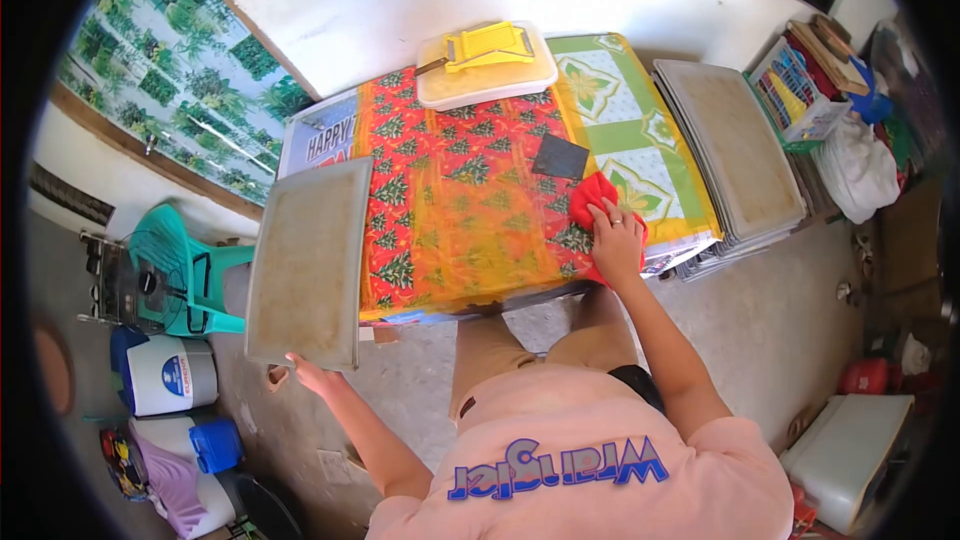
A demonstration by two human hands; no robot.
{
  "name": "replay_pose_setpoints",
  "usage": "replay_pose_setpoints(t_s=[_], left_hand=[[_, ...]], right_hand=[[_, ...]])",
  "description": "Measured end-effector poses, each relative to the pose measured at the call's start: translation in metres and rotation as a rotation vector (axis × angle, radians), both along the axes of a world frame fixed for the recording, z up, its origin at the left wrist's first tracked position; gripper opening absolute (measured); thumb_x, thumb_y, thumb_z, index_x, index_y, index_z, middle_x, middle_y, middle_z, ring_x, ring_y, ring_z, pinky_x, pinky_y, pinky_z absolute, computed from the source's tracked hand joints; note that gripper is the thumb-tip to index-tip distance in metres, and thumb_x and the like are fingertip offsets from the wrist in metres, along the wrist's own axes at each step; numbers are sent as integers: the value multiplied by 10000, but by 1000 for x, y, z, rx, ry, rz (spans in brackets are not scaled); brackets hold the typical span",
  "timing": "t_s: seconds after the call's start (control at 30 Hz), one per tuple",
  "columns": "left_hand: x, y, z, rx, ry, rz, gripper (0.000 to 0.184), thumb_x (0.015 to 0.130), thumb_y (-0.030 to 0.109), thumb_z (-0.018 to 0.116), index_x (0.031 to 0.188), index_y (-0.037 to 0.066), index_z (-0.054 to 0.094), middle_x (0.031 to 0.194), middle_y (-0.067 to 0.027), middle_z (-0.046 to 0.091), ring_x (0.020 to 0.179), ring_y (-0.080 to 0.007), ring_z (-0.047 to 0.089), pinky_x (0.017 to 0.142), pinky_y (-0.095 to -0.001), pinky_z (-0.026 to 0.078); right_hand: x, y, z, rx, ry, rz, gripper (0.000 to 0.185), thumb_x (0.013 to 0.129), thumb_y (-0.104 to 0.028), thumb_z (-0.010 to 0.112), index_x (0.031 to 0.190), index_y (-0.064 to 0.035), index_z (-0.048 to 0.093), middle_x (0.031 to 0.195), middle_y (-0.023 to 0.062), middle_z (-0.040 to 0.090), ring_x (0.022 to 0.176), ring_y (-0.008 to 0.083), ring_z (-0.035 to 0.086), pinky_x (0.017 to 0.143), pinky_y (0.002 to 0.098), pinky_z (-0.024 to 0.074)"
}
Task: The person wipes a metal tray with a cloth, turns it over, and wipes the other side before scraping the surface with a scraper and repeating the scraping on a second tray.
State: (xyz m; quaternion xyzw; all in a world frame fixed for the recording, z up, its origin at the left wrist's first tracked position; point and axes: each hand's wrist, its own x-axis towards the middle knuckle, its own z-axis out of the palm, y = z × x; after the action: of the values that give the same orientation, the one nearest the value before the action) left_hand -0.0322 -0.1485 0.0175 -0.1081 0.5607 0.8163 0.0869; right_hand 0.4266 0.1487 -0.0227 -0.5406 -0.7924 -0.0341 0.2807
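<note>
My left hand (314, 377) is closed on the near edge of a flat, brown-stained baking tray (308, 265). The tray overlaps the table's left side, its near end jutting past the edge. At the table's right, my right hand (617, 238) rests on a bunched red cloth (590, 196), its fingers bent over the fabric. A small dark square piece (560, 157) lies just beyond the cloth. Under both is a table cover (470, 230) with red Christmas-tree and green floral patterns.
A white lidded container (487, 88) with a yellow slicer (490, 46) on it stands at the table's back. Stacked trays (735, 145) stand right of the table. A green chair (170, 250) and a fan (160, 285) are at left, a cooler (165, 370) nearer.
</note>
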Motion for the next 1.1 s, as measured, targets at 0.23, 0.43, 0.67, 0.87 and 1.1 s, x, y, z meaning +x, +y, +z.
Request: replay_pose_setpoints(t_s=[0.23,0.43,0.67,0.87,1.1], left_hand=[[-40,11,-67,-5,-37,-100,458,1021,313,456,1295,-53,477,1303,-177,529,1104,-324,590,865,-497,548],[-8,2,-31,-400,-164,-220,369,1002,250,487,1284,12,480,1150,-154,582,895,-285,612,722,-409,534],[7,-19,-43,-775,858,64,199,921,59,588,1111,1,600,864,-82,560,715,-225,521,688,-357,469],[118,84,0,-951,928,-626,477,880,168,650,1324,34,535,1175,-171,575,1121,-286,512,977,-453,383],[204,191,19,-750,1394,-1050,595,891,214,636,1426,52,432,1431,-186,464,1383,-372,349,1111,-505,265]], right_hand=[[0,-1,-1,21,19,-8,316,892,-182,578,1204,-189,630,1299,36,586,1132,267,537,956,448,394],[-1,-1,-2,20,50,-13,323,886,-172,580,1206,-187,624,1278,38,592,1113,273,543,951,454,400],[0,-1,5,-57,84,-28,312,887,-146,574,1193,-171,627,1202,57,615,1053,291,570,894,446,437],[-1,50,27,63,265,-15,309,869,-124,587,1170,-172,639,1135,59,644,940,301,604,841,443,473],[-4,182,36,-6,214,-141,318,920,-244,580,1232,-199,622,1223,87,621,1013,314,607,880,429,482]])
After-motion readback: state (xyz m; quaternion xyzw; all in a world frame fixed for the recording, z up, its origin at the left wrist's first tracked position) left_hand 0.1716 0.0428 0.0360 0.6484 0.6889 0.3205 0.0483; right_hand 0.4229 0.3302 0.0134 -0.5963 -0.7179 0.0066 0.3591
